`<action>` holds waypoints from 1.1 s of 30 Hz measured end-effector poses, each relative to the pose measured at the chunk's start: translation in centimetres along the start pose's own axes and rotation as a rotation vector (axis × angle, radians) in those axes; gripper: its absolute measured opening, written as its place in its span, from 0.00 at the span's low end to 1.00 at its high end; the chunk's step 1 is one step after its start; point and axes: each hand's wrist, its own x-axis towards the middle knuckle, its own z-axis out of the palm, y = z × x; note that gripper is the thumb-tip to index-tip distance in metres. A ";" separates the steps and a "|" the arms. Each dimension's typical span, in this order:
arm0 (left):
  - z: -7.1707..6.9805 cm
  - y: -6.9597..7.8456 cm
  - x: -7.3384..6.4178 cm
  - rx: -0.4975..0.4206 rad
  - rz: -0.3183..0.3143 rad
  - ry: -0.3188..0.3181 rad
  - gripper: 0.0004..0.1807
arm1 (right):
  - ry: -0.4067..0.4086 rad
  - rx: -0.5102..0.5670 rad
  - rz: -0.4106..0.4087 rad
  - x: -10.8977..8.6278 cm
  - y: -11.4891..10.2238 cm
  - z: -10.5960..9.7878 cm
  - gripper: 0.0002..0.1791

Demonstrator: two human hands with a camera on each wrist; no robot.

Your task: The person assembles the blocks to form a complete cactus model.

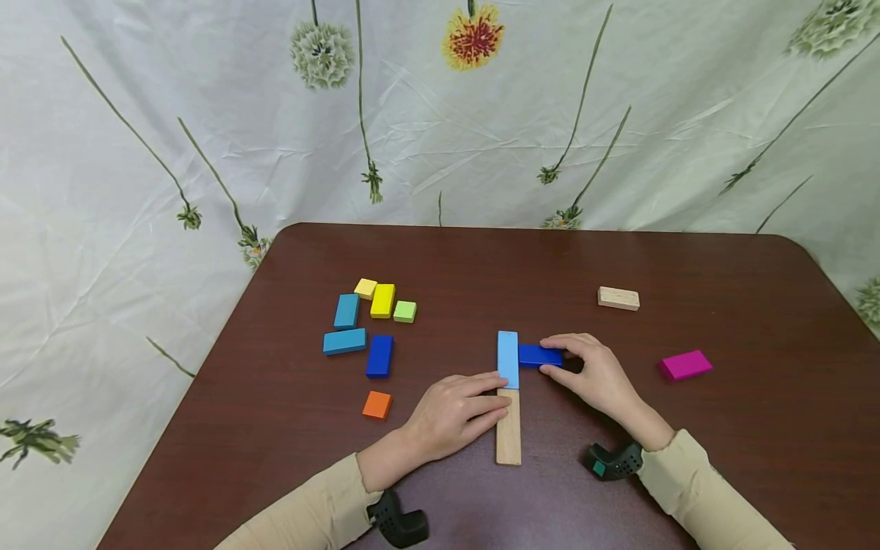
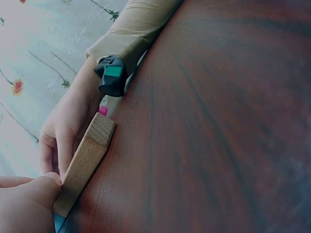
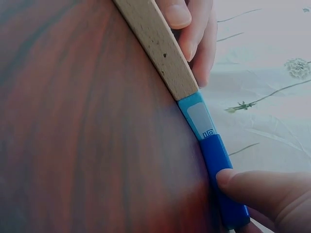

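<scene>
A light blue block (image 1: 507, 353) and a natural wood block (image 1: 509, 439) lie end to end in a line on the brown table (image 1: 261, 458). My left hand (image 1: 450, 416) rests against the left side of this line, its fingers stretched out to where the two blocks meet. On the other side, a dark blue block (image 1: 536, 356) lies crosswise, its end against the light blue block's right side. My right hand (image 1: 598, 378) pinches the dark blue block near its outer end between thumb and fingers. In the right wrist view, the thumb (image 3: 238, 179) presses on the dark blue block's side.
Left of my hands stand several loose blocks: an orange block (image 1: 376, 405), a blue block (image 1: 380, 357), lighter blue ones (image 1: 344, 341), a yellow block (image 1: 383, 301) and a green one (image 1: 405, 312). To the right lie a pale wood block (image 1: 618, 298) and a magenta block (image 1: 686, 365).
</scene>
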 end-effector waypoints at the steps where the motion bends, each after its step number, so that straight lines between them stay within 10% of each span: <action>1: 0.0 0.0 0.0 -0.001 -0.002 -0.001 0.12 | 0.000 0.000 0.001 0.0 0.0 0.0 0.20; 18: 0.0 0.0 0.0 0.023 0.015 0.005 0.12 | 0.005 0.006 0.119 0.7 0.2 -3.0 0.25; 33: 0.1 0.1 0.0 0.011 -0.001 0.005 0.12 | 0.271 -0.022 0.233 2.7 2.7 -4.9 0.20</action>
